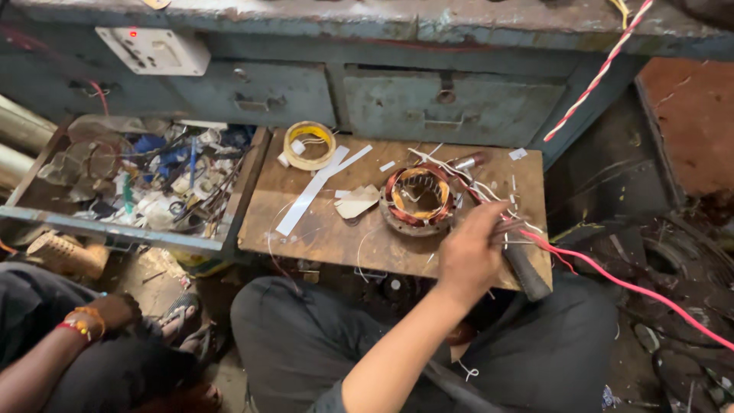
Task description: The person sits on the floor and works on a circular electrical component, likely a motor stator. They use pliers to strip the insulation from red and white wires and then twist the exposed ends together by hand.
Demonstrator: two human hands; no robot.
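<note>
A round motor stator [417, 197] with copper windings lies on a worn wooden board [321, 229]. White and red leads fan out from its right side. My left hand [470, 256] reaches in from below, just right of the stator, with its fingers closed around a bunch of these thin leads. A dark tool handle [527, 271] sticks out under the hand toward the board's right corner. A red cable [634, 289] runs off to the right from there. My right hand is out of sight.
A roll of yellow tape [308, 145], white paper strips [310, 195] and paper scraps lie on the board. An open drawer [138, 180] of tools and clutter sits left. Grey-blue bench drawers [451, 107] stand behind. Another person's hand [115, 312] with bangles rests bottom left.
</note>
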